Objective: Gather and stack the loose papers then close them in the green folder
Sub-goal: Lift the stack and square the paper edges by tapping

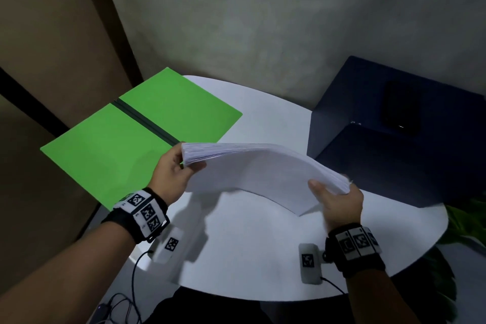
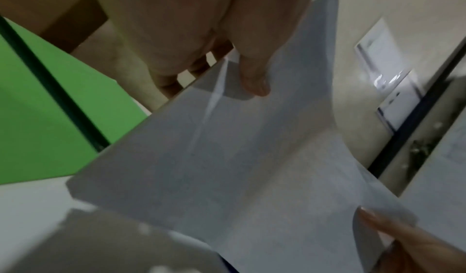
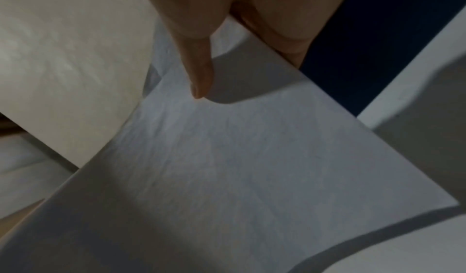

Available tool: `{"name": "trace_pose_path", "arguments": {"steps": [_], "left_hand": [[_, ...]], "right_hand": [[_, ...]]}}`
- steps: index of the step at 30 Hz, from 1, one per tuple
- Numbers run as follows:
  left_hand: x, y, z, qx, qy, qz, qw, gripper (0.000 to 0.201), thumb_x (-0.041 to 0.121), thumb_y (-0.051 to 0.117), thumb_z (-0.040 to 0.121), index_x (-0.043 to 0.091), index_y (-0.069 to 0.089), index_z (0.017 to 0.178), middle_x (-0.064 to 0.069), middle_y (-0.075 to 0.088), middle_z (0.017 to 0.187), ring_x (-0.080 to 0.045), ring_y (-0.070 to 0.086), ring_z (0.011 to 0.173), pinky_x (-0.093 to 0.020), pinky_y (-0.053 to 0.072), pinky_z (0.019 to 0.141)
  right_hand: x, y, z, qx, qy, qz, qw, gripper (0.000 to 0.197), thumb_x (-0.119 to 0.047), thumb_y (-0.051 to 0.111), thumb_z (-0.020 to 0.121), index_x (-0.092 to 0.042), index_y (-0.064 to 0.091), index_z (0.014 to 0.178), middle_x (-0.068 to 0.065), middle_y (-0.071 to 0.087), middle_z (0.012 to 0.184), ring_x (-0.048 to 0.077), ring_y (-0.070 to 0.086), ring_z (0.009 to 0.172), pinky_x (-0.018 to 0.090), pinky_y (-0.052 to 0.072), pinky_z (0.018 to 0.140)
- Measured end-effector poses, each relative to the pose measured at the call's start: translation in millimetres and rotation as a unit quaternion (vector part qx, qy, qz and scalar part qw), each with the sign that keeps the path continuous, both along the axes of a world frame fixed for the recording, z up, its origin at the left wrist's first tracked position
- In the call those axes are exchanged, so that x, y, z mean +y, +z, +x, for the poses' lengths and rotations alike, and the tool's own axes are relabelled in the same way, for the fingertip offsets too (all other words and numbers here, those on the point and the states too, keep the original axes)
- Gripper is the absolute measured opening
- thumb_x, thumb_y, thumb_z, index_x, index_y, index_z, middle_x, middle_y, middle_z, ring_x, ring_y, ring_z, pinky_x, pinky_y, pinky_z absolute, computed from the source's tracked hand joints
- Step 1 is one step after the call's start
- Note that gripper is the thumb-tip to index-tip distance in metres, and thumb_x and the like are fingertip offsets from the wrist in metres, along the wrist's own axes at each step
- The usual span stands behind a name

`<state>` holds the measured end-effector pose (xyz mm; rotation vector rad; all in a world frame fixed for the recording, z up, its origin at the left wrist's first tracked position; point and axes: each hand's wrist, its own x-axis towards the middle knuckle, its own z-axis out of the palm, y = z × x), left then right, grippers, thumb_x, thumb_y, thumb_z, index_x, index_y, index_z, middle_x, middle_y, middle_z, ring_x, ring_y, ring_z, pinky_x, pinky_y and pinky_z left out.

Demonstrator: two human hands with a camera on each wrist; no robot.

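A thick stack of white papers [image 1: 252, 173] hangs in the air above the white round table [image 1: 263, 258], bowed upward in the middle. My left hand [image 1: 173, 166] grips its left end, thumb on top [image 2: 252, 77] and fingers underneath. At the stack's right end my right hand [image 1: 339, 200] holds on the same way, thumb [image 3: 199, 73] pressed on the top sheet [image 3: 252, 157]. The green folder [image 1: 126, 139] lies open and flat at the table's left, dark spine [image 1: 147, 121] in the middle, partly overhanging the edge. The papers' left end sits just above the folder's near right corner [image 2: 50, 117].
A dark blue box [image 1: 394, 139] stands at the table's right, close behind the papers' right end. Green plant leaves [image 1: 465, 229] show past the table's right edge. Cables [image 1: 126, 302] hang from the wrist cameras at the lower left. A grey wall [image 1: 263, 21] lies behind.
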<state>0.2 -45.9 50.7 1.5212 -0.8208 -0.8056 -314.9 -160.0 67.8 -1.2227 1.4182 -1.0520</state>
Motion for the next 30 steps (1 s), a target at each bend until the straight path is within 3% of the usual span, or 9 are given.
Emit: {"name": "trace_pose_path", "arguments": {"steps": [3, 6, 8, 12, 18, 21, 24, 27, 30], "left_hand": [[4.6, 1.6, 0.6, -0.076, -0.052, 0.000, 0.996, 0.030, 0.005, 0.073, 0.082, 0.020, 0.057, 0.102, 0.015, 0.066, 0.093, 0.000, 0.060, 0.087, -0.022, 0.050, 0.081], [5.4, 6.5, 0.8, -0.079, -0.038, -0.022, 0.996, 0.048, 0.023, 0.078, 0.080, 0.020, 0.050, 0.119, 0.004, 0.063, 0.107, -0.004, 0.059, 0.100, -0.018, 0.047, 0.088], [-1.6, 14.3, -4.1, -0.062, 0.001, -0.056, 0.996, 0.037, 0.033, 0.067, 0.085, 0.018, 0.055, 0.117, -0.002, 0.066, 0.105, -0.010, 0.062, 0.099, -0.021, 0.049, 0.088], [-15.2, 19.4, -13.0, -0.078, 0.089, -0.068, 0.991, 0.009, 0.010, 0.058, 0.094, 0.006, 0.066, 0.092, 0.008, 0.070, 0.084, -0.002, 0.061, 0.082, -0.016, 0.047, 0.078], [-20.3, 17.9, -12.0, -0.064, 0.073, -0.085, 0.992, 0.015, 0.012, 0.049, 0.098, 0.013, 0.061, 0.107, -0.003, 0.066, 0.099, -0.008, 0.060, 0.090, -0.019, 0.047, 0.083], [-18.0, 15.5, -5.2, -0.092, 0.016, -0.085, 0.992, 0.020, 0.023, 0.053, 0.096, 0.018, 0.059, 0.113, -0.008, 0.065, 0.107, -0.016, 0.063, 0.096, -0.028, 0.052, 0.087], [-20.0, 15.2, 1.2, -0.134, 0.008, -0.072, 0.988, 0.018, 0.022, 0.050, 0.097, 0.019, 0.062, 0.111, -0.007, 0.065, 0.106, -0.020, 0.062, 0.098, -0.035, 0.052, 0.087], [-19.4, 18.9, 6.5, -0.212, -0.013, -0.074, 0.975, 0.022, 0.026, 0.055, 0.095, 0.021, 0.062, 0.115, -0.001, 0.061, 0.113, -0.010, 0.057, 0.104, -0.026, 0.048, 0.093], [-19.3, 22.6, 16.3, -0.392, -0.098, -0.012, 0.914, 0.039, 0.046, 0.064, 0.086, 0.024, 0.063, 0.118, 0.008, 0.060, 0.114, -0.008, 0.053, 0.104, -0.021, 0.040, 0.095]], "right_hand": [[4.1, 4.6, -1.4, 0.021, 0.003, -0.039, 0.999, 0.032, -0.005, 0.084, 0.071, -0.018, 0.066, 0.094, 0.002, 0.069, 0.090, 0.014, 0.068, 0.081, 0.024, 0.054, 0.070], [7.2, 10.3, 5.5, 0.012, 0.015, -0.082, 0.996, 0.034, 0.000, 0.079, 0.075, -0.014, 0.063, 0.101, -0.005, 0.067, 0.088, -0.004, 0.065, 0.074, 0.010, 0.052, 0.067], [7.5, 12.0, 8.8, 0.004, 0.003, -0.088, 0.996, 0.019, -0.007, 0.074, 0.083, -0.017, 0.066, 0.097, -0.015, 0.069, 0.083, -0.006, 0.064, 0.076, 0.013, 0.051, 0.074], [7.7, 14.2, 14.1, 0.029, -0.030, -0.085, 0.995, 0.012, -0.017, 0.068, 0.089, -0.026, 0.067, 0.081, -0.027, 0.067, 0.076, -0.006, 0.060, 0.076, 0.016, 0.046, 0.075], [5.4, 10.1, 15.0, 0.049, -0.025, -0.119, 0.991, 0.007, -0.017, 0.064, 0.092, -0.021, 0.070, 0.095, -0.015, 0.069, 0.094, 0.003, 0.063, 0.094, 0.021, 0.049, 0.088], [4.5, 12.1, 13.9, 0.082, 0.003, -0.154, 0.985, 0.014, -0.014, 0.064, 0.093, -0.026, 0.069, 0.097, -0.005, 0.069, 0.102, 0.002, 0.061, 0.098, 0.011, 0.044, 0.089], [3.9, 16.5, 15.7, 0.121, 0.013, -0.175, 0.977, 0.025, -0.013, 0.062, 0.093, -0.037, 0.066, 0.096, -0.004, 0.068, 0.104, -0.004, 0.059, 0.099, 0.012, 0.045, 0.091], [3.4, 18.2, 13.3, 0.135, 0.052, -0.153, 0.978, 0.030, -0.019, 0.072, 0.086, -0.036, 0.063, 0.110, -0.012, 0.062, 0.111, -0.006, 0.056, 0.103, 0.013, 0.045, 0.093], [-2.9, 18.2, 9.0, 0.284, 0.125, -0.170, 0.935, 0.040, -0.025, 0.079, 0.080, -0.024, 0.065, 0.117, -0.013, 0.059, 0.108, 0.006, 0.056, 0.104, 0.016, 0.041, 0.091]]}}
